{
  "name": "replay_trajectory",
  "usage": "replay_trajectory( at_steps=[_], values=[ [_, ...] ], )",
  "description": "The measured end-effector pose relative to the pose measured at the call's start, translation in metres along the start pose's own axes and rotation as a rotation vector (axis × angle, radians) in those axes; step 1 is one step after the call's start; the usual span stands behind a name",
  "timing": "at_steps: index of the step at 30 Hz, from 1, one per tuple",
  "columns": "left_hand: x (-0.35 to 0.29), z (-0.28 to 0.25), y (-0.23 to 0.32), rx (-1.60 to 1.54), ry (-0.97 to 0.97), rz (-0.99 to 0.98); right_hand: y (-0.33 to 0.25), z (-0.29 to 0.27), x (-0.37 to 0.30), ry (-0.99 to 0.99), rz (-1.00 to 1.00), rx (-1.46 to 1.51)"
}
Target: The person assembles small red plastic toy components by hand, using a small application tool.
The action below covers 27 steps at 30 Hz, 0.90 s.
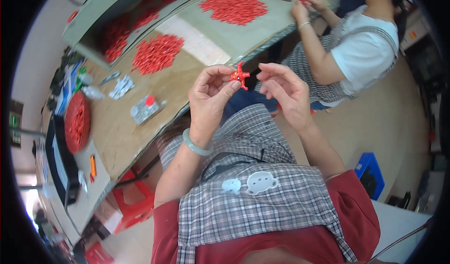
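My left hand pinches a small red plastic piece with several prongs between thumb and forefinger, held up in front of my checked apron. A pale green bangle sits on that wrist. My right hand is just to the right of the piece, fingers loosely curled, fingertips close to it and holding nothing.
A worktable to the left carries heaps of red pieces, a small metal jig and a red round tray. Another person works at the far end. A red stool stands under the table and a blue crate on the floor.
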<state>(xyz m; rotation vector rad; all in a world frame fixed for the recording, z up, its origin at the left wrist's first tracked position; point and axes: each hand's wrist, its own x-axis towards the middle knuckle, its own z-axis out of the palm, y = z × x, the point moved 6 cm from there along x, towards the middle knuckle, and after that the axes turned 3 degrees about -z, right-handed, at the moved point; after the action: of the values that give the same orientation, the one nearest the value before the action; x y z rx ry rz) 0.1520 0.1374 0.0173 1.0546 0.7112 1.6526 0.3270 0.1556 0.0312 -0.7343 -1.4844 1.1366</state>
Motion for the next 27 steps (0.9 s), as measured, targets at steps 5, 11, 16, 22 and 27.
replay_trajectory(
  at_steps=[5, 11, 16, 22, 27],
  values=[
    [0.042, 0.046, -0.041, -0.063, -0.101, -0.147, 0.005, -0.045, -0.001, 0.192, -0.113, -0.105],
    [0.068, 0.095, -0.047, 0.045, -0.183, -0.113, -0.028, -0.071, 0.008, 0.309, -0.5, -0.606],
    [0.089, 0.1, -0.058, 0.121, -0.112, -0.083, -0.03, -0.072, 0.026, 0.328, -0.58, -0.862],
    [0.115, 0.036, -0.088, 0.314, 0.027, -0.043, 0.019, -0.048, 0.065, 0.183, -0.473, -0.78],
    [0.119, 0.011, -0.101, 0.25, 0.073, -0.087, 0.01, -0.032, 0.036, 0.167, -0.447, -0.659]
  ],
)
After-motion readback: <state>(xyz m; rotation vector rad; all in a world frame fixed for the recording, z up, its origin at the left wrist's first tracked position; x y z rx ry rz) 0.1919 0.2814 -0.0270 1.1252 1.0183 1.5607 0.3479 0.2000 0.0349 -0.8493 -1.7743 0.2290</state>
